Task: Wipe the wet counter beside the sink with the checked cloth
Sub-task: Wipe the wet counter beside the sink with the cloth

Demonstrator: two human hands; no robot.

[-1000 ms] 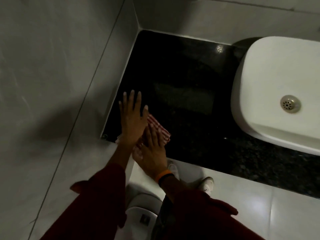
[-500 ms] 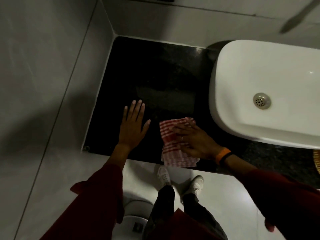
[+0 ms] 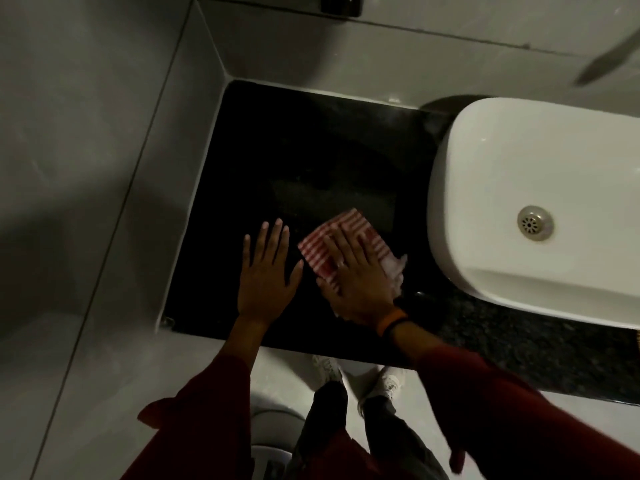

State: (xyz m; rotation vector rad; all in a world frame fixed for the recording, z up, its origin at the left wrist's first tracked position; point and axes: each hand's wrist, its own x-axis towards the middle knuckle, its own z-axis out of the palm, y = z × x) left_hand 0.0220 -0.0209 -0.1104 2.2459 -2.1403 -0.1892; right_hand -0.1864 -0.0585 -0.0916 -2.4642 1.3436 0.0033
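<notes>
The red-and-white checked cloth (image 3: 346, 242) lies flat on the dark stone counter (image 3: 304, 157), a little left of the white sink (image 3: 526, 188). My right hand (image 3: 356, 282) presses down on the cloth with fingers spread, covering its near half; an orange and black band sits on that wrist. My left hand (image 3: 266, 275) rests flat on the bare counter just left of the cloth, fingers apart, holding nothing.
Grey tiled walls close the counter on the left and back. A dark fixture (image 3: 341, 5) sits on the back ledge. A tap spout (image 3: 609, 64) reaches over the sink. Beyond the counter's near edge are my shoes (image 3: 388, 379) and a white bin (image 3: 270, 441) on the floor.
My right hand has slid the cloth from the counter's front left corner towards the sink, then slightly back and farther from the front edge. My left hand stays flat on the counter.
</notes>
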